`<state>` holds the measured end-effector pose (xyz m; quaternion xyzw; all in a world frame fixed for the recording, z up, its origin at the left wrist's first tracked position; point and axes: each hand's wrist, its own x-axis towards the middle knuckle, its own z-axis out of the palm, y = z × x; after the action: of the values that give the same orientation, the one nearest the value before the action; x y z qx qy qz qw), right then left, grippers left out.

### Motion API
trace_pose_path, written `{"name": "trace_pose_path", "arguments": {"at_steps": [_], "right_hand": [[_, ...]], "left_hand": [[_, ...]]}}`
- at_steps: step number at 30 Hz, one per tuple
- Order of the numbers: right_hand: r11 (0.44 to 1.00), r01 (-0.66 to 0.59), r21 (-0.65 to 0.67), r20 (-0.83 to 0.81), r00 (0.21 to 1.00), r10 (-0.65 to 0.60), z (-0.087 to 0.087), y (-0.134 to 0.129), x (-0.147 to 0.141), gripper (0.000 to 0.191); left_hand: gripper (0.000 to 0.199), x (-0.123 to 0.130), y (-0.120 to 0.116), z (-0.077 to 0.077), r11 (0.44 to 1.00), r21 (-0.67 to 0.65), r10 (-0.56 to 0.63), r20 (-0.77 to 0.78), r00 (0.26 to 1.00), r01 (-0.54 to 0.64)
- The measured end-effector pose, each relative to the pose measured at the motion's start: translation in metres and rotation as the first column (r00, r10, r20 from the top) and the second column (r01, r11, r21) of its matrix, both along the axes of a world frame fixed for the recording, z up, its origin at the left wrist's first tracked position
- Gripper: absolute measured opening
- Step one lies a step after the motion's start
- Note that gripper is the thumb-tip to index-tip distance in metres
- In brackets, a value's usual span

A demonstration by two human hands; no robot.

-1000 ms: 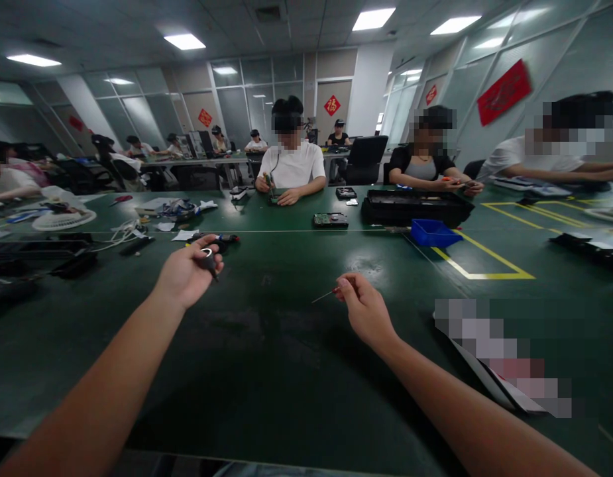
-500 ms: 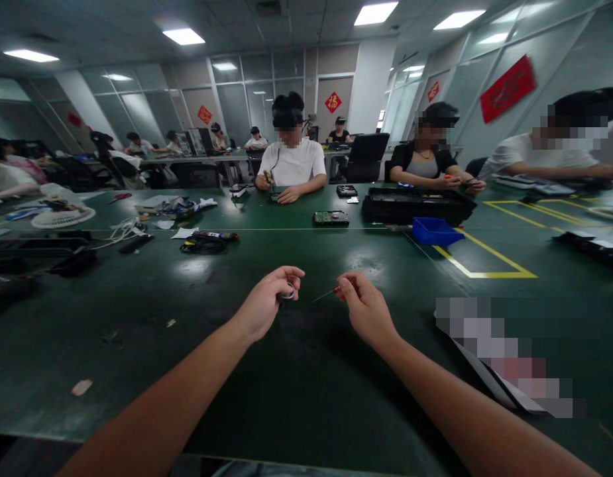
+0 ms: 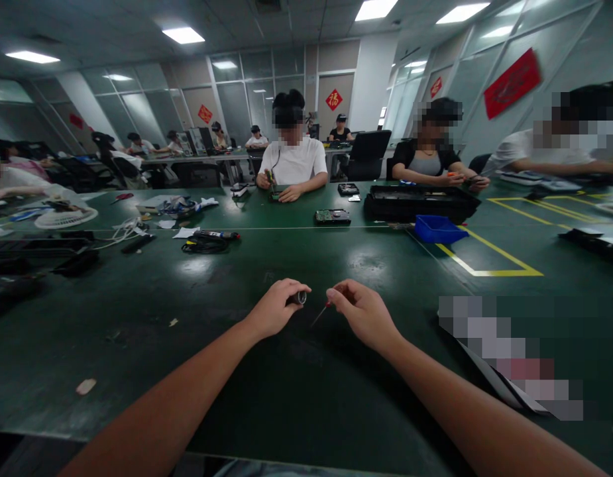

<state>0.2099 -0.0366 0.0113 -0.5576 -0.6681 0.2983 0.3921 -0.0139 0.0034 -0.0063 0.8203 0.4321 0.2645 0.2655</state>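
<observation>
In my left hand (image 3: 272, 310), closed around it, is a small dark cylinder (image 3: 299, 298) with a shiny ring at its right end; the fingers hide most of its body. My right hand (image 3: 364, 310) pinches a thin screwdriver (image 3: 321, 314) with a red handle mostly covered by the fingers. Its slim metal shaft slants down and left, apart from the cylinder. Both hands are above the green table (image 3: 266, 411), a short gap between them.
Ahead lie a coiled black cable (image 3: 207, 242), a hard drive (image 3: 333, 216), a blue bin (image 3: 438, 229) and a long black tray (image 3: 419, 202). A pale flat item (image 3: 490, 358), partly blurred out, lies right of my right forearm. A co-worker (image 3: 295, 162) sits opposite.
The cylinder has turned so its ringed end faces right. Both hands sit slightly lower, and the screwdriver's shaft points more steeply down.
</observation>
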Motion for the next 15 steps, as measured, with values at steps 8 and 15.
{"name": "trace_pose_path", "arguments": {"at_steps": [8,15], "right_hand": [[0.996,0.093,0.000,-0.557,0.827,-0.077,-0.0020,0.0058,0.0024,0.024],[0.998,0.055,-0.019,-0.543,0.838,-0.056,-0.0016,0.0068,0.0019,0.027]], "left_hand": [[0.037,-0.0006,0.0018,-0.0010,0.988,0.030,0.147,0.063,0.987,-0.149],[0.041,-0.0018,0.0015,-0.0014,0.994,0.036,0.100,0.057,0.993,-0.102]]}}
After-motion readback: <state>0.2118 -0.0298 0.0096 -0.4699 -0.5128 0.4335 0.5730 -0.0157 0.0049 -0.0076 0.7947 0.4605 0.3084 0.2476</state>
